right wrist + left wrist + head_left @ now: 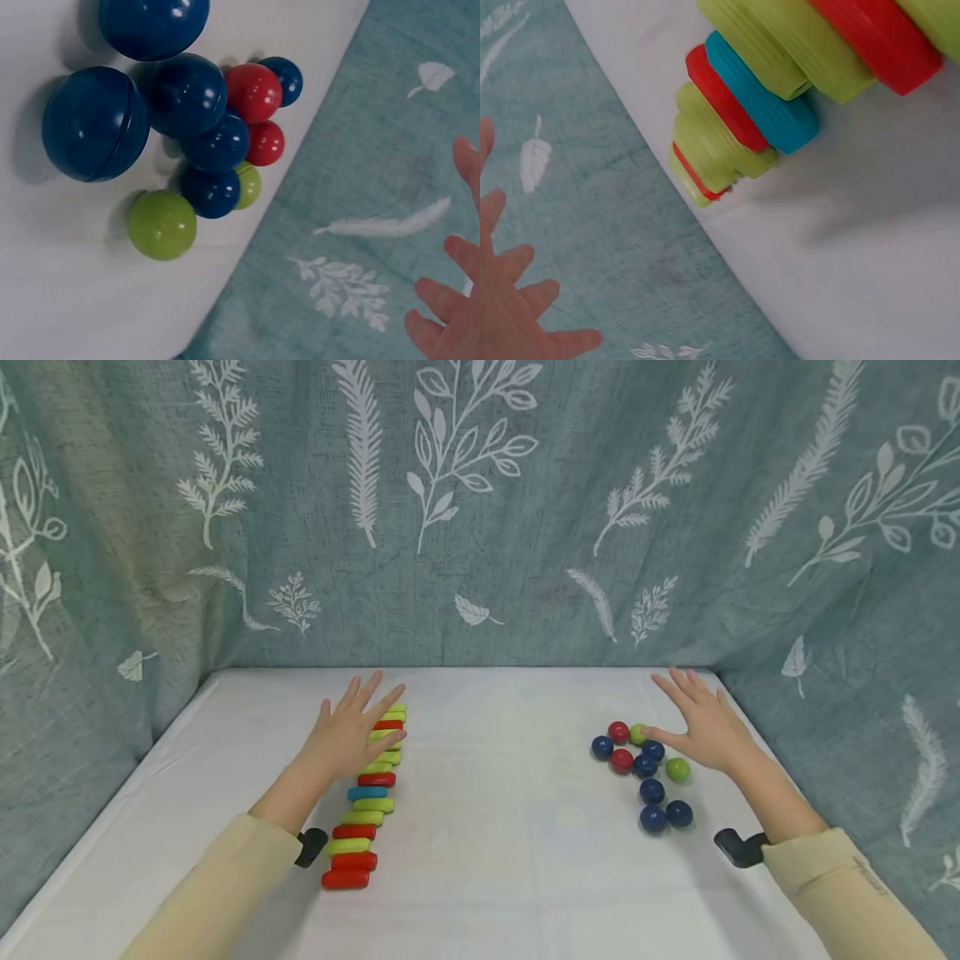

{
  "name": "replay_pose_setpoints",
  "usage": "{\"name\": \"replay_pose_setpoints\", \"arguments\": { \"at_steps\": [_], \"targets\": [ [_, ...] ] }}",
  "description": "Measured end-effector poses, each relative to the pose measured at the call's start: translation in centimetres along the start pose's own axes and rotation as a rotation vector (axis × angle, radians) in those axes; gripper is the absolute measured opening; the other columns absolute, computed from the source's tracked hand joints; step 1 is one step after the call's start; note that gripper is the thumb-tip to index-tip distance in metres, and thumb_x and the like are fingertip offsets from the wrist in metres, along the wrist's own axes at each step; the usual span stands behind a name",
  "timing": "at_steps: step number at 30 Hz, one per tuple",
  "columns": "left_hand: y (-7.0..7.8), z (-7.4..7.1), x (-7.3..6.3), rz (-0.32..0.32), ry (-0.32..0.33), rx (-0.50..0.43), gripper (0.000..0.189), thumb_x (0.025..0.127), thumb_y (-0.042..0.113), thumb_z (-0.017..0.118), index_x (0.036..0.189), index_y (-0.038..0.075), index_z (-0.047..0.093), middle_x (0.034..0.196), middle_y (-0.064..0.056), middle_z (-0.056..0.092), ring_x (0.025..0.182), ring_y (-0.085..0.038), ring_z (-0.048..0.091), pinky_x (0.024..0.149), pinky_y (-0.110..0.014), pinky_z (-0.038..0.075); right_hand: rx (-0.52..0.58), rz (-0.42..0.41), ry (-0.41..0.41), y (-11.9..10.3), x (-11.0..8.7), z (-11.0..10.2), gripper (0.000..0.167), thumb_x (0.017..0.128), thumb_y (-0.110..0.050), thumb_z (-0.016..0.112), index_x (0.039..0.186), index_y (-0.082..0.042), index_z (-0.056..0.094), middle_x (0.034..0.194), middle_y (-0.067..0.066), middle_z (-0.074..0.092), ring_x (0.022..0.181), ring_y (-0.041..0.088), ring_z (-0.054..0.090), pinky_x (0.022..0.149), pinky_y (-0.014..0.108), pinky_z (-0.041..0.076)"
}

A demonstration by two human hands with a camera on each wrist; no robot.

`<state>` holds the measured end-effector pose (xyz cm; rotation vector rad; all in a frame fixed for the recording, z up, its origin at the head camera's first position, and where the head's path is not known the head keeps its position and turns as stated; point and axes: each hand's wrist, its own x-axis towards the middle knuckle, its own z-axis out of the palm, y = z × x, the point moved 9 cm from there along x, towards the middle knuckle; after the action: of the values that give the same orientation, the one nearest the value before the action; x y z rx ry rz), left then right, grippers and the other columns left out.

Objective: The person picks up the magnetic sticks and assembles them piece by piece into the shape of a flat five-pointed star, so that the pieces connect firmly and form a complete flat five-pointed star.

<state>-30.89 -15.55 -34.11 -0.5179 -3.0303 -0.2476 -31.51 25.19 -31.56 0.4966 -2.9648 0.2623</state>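
My left hand (345, 735) hovers with spread fingers over the far part of a column of short rods, holding nothing. These rods are red, yellow-green and blue; a blue rod (367, 792) lies mid-column and a red rod (346, 880) at the near end. Over on the right, my right hand (705, 722) is spread too, its thumb in front of a cluster of small balls. Dark blue balls (653, 819), red balls (621, 761) and green balls (678, 769) make up that cluster. In the left wrist view the rods (761, 94) show ridged sides.
A white cloth (487, 827) covers the table. Behind it and along both sides hangs a grey-green curtain (510, 602) with white leaf prints. Black straps with small mounts (741, 848) sit at the wrists, by beige sleeves.
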Motion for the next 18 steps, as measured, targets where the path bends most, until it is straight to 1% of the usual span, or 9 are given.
{"name": "replay_pose_setpoints", "arguments": {
  "at_steps": [4,8,11,15,18],
  "targets": [
    [-0.9,0.4,0.9,-0.027,-0.009,-0.003,0.065,0.092,0.041,0.049,0.146,0.018,0.021,0.150,-0.018,0.011,0.134,-0.041,0.011,0.097,-0.067,0.017,0.073,0.020,-0.044,0.4,1.0,1.2,0.080,0.084,-0.040,0.063,0.142,-0.002,0.025,0.144,0.030,0.020,0.131,0.047,0.016,0.099,0.064,0.014],
    [-1.6,0.8,2.0,-0.047,-0.013,0.004,0.063,0.093,0.036,0.050,0.146,0.016,0.023,0.149,-0.020,0.016,0.133,-0.041,0.018,0.093,-0.063,0.030,0.151,0.029,-0.082,0.5,2.2,2.5,0.075,0.085,-0.034,0.064,0.141,0.000,0.027,0.142,0.030,0.024,0.129,0.046,0.022,0.101,0.059,0.021],
    [-2.2,1.3,2.8,-0.065,-0.029,-0.008,0.060,0.094,0.032,0.050,0.145,0.014,0.025,0.147,-0.021,0.019,0.130,-0.043,0.024,0.090,-0.059,0.037,0.187,0.054,-0.100,0.8,3.0,3.4,0.072,0.085,-0.030,0.064,0.140,0.000,0.030,0.140,0.029,0.030,0.127,0.045,0.027,0.101,0.056,0.023],
    [-3.0,1.9,3.6,-0.111,-0.059,-0.055,0.055,0.095,0.025,0.050,0.144,0.011,0.028,0.145,-0.023,0.025,0.124,-0.045,0.033,0.088,-0.057,0.039,0.222,0.110,-0.124,1.4,4.1,4.4,0.063,0.085,-0.027,0.065,0.135,0.000,0.039,0.132,0.028,0.042,0.120,0.045,0.039,0.096,0.055,0.033],
    [-3.9,2.6,3.9,-0.158,-0.090,-0.099,0.052,0.094,0.018,0.049,0.142,0.008,0.031,0.143,-0.023,0.028,0.123,-0.045,0.034,0.088,-0.058,0.038,0.254,0.142,-0.154,1.6,4.7,5.2,0.055,0.085,-0.024,0.065,0.129,0.002,0.047,0.125,0.028,0.049,0.113,0.044,0.045,0.092,0.053,0.038]
  ]
}}
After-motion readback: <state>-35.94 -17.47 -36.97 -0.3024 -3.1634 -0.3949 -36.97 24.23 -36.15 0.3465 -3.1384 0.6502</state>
